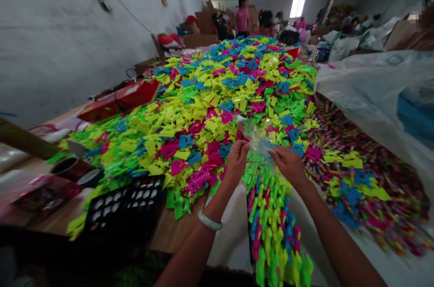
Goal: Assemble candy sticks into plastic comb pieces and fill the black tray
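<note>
My left hand (238,156) and my right hand (287,161) are raised over the near edge of a big heap of plastic pieces (203,97) in yellow, green, blue and pink. Between them stretches a clear plastic bag (259,140), pinched at one side by each hand's fingers. Whether anything lies inside the bag is hard to make out. Just below the hands, colourful plastic pieces (276,228) stand in close rows, seemingly in a dark-edged tray. A pale bangle circles my left wrist.
At left lie a black tray with round holes (124,203), a cardboard tube (69,167) and a red box (135,93). To the right, many small multicoloured wrapped items (369,165) spread beneath white plastic sheeting (379,83). A person in pink (242,19) stands far back.
</note>
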